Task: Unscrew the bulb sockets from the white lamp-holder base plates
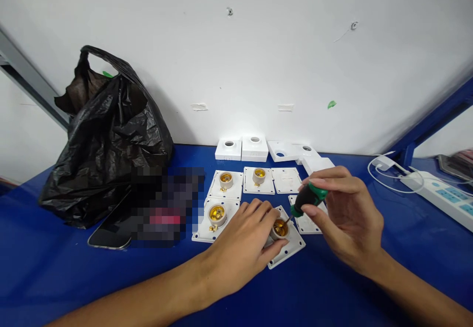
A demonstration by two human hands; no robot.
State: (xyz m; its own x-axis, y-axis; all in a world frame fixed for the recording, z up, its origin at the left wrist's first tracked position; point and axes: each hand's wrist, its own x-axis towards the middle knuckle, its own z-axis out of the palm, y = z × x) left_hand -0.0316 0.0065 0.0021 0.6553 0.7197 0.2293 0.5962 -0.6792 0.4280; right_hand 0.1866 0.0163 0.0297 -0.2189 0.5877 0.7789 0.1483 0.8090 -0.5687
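Note:
My left hand (246,245) is wrapped round the side of a round lamp socket (280,228) with a gold-coloured inside, on a tilted white square plate (286,251). Between the thumb and fingers of my right hand (343,216) is a green and black screwdriver (309,198), its tip down at the socket's rim. Three more plates with sockets lie to the left and behind: a near-left one (217,215), a back-left one (225,180) and a back-middle one (259,175). Two plates without visible sockets lie at the back (286,180) and partly behind my right hand (308,225).
White covers (254,149) stand along the wall. A black plastic bag (111,144) and a phone (111,231) beside a blurred patch are at the left. A white power strip (443,196) with a cable (397,191) lies at the right on the blue table (148,287).

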